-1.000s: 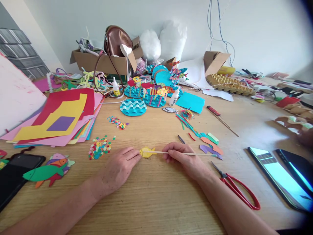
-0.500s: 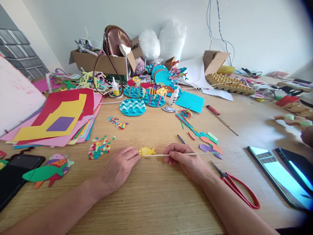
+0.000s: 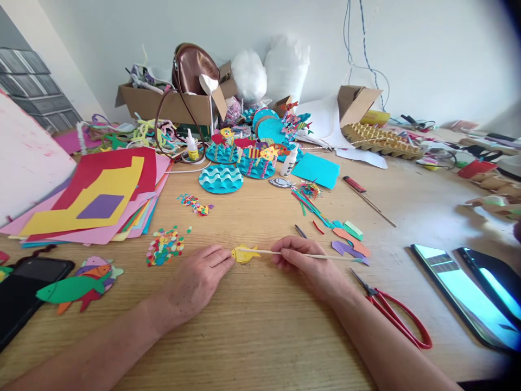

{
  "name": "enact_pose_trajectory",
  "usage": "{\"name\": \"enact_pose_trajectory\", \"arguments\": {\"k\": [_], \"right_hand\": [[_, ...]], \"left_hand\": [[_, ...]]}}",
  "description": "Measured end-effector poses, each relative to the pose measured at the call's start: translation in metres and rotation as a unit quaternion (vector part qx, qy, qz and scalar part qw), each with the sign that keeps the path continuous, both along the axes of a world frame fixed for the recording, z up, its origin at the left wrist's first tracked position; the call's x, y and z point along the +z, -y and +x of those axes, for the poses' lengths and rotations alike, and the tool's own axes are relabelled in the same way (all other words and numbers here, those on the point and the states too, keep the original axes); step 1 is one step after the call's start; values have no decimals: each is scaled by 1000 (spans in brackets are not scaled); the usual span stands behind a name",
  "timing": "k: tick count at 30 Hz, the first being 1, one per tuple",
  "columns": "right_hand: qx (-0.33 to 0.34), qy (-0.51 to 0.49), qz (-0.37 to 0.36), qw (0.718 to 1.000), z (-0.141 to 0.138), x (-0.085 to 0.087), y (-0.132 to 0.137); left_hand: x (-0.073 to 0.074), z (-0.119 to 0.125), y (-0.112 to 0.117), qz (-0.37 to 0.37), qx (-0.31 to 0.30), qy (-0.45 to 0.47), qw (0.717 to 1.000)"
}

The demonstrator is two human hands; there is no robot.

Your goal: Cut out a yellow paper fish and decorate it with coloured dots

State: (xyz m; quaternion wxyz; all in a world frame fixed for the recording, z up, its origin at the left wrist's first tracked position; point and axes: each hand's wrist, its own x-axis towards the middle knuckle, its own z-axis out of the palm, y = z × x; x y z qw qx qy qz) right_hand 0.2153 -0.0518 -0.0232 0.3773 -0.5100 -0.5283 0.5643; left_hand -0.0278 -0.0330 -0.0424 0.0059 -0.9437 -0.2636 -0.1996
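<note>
Skewer (image 3: pixel 325 256) newly tilted — yellow paper fish (image 3: pixel 244 253) at tip; right grip (image 3: pixel 311 266) clamped on it, left grip (image 3: pixel 195 279) apart.

Red-handled scissors (image 3: pixel 396 317) lay on the wooden counter (image 3: pixel 260 347) at four o'clock, with a lit phone (image 3: pixel 458 293) near them at three. A heap of confetti dots (image 3: pixel 165 246) sat at nine o'clock, a green paper fish (image 3: pixel 67 288) at eight and a stack of coloured sheets (image 3: pixel 101 198) at ten. A blue wave disc (image 3: pixel 221 179), a glue bottle (image 3: pixel 288 161) and a cardboard box (image 3: pixel 171 106) crowded twelve o'clock.
</note>
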Motion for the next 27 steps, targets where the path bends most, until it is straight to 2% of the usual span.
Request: {"name": "enact_pose_trajectory", "arguments": {"k": [3,12,27], "right_hand": [[-26,9,-3,1000,4,1,0],[-46,-5,14,999,13,0,-1],[26,-18,30,999,-3,-3,-1]], "left_hand": [[1,0,0,8,-3,0,1000],[-5,-2,-1,25,2,-5,1000],[-5,-1,-1,31,3,4,999]]}}
